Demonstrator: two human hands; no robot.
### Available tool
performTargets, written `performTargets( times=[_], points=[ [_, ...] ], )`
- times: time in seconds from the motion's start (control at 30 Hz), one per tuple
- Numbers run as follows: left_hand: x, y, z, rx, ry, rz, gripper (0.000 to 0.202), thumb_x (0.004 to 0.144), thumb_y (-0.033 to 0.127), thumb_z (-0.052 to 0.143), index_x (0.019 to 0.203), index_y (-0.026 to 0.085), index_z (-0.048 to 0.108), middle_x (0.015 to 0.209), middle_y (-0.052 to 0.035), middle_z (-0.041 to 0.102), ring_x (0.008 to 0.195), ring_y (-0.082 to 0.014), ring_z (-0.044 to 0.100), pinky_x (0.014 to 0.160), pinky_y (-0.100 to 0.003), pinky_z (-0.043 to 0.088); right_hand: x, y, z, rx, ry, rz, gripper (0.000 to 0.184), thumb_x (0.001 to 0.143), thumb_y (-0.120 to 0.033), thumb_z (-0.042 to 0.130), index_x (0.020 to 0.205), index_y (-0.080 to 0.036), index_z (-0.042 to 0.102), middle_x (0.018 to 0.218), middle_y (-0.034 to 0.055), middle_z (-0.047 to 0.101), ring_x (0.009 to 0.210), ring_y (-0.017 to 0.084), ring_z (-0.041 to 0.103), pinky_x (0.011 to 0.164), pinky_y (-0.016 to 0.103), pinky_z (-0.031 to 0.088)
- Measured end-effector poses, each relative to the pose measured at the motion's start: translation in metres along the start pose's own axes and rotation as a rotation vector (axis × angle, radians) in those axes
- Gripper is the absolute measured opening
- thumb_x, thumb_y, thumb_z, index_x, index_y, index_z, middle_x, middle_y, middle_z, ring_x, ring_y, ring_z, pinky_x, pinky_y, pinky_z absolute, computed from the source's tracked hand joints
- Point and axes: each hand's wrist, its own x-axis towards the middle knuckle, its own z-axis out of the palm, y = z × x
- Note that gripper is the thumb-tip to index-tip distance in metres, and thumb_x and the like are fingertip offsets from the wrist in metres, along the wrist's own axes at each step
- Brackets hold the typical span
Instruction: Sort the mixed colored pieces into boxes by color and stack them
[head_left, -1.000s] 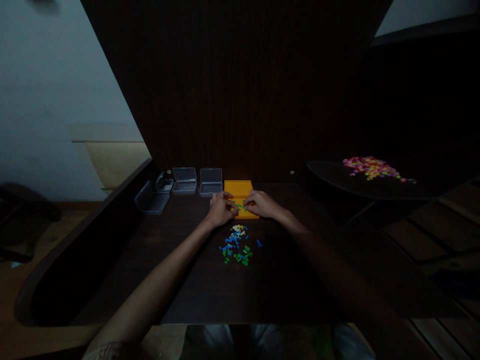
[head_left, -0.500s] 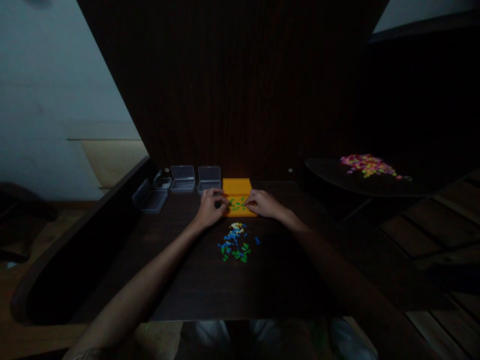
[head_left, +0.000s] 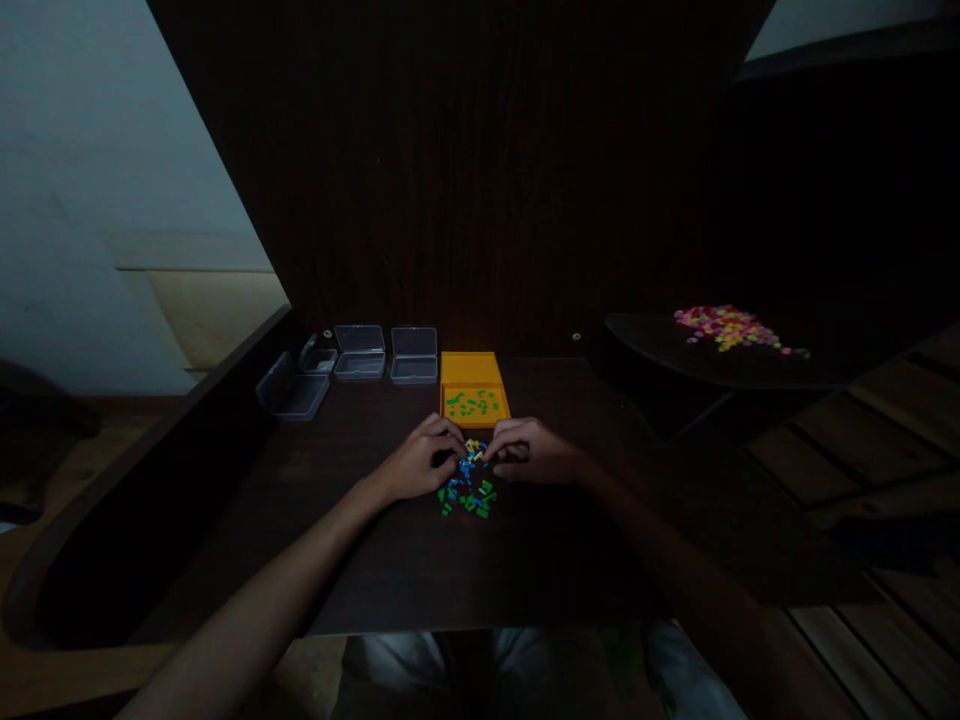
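A loose pile of small plastic building bricks in green, blue and pale yellow lies on the dark desk. My left hand reaches in from the pile's left side, with a gap showing between its thumb and curved fingers. On the right, my right hand has bent fingers at the pale and blue bricks, its thumb apart from them. I see nothing held in either hand. Just beyond the hands stands a yellow box with its lid raised and several green bricks scattered inside.
Several clear plastic boxes stand with lids up at the back left, among them a clear box beside the yellow one. Pink, red and yellow small pieces lie heaped on a side shelf at right. A dark panel rises behind the desk.
Both hands have come back from the yellow box toward me, down to the brick pile. The green bricks in the box now show uncovered. The view has shifted slightly.
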Motion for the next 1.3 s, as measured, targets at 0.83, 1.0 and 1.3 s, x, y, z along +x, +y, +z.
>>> performTargets(
  times=[0.83, 1.0, 1.3],
  points=[
    [0.0, 0.02, 0.01, -0.048, -0.194, 0.043, 0.01, 0.078, 0.016, 0.061, 0.08, 0.02, 0.069, 0.098, -0.0055, 0.065, 0.098, -0.0201, 0.056, 0.092, -0.034, 0.046, -0.015, -0.009, 0.019, -0.21, -0.026, -0.02, 0.021, 0.073, -0.009, 0.063, 0.087, -0.02, 0.073, 0.088, 0.0029, 0.069, 0.08, 0.016, 0.065, 0.078, 0.026, 0.047],
    [-0.001, 0.02, 0.01, -0.036, -0.194, 0.043, 0.011, 0.078, 0.017, 0.061, 0.084, 0.02, 0.07, 0.099, -0.0058, 0.064, 0.098, -0.0206, 0.056, 0.092, -0.035, 0.046, -0.015, -0.009, 0.02, -0.231, -0.048, -0.012, 0.021, 0.075, -0.011, 0.063, 0.09, -0.02, 0.073, 0.09, 0.0028, 0.069, 0.081, 0.016, 0.064, 0.077, 0.026, 0.046],
    [0.0, 0.024, 0.011, -0.043, -0.183, 0.019, 0.012, 0.081, 0.02, 0.062, 0.087, 0.021, 0.072, 0.101, -0.0055, 0.064, 0.1, -0.0204, 0.056, 0.093, -0.035, 0.046, -0.017, -0.009, 0.02, -0.242, -0.039, 0.003, 0.017, 0.075, -0.012, 0.064, 0.088, -0.02, 0.071, 0.088, 0.0026, 0.068, 0.079, 0.016, 0.064, 0.076, 0.026, 0.046]
  ],
)
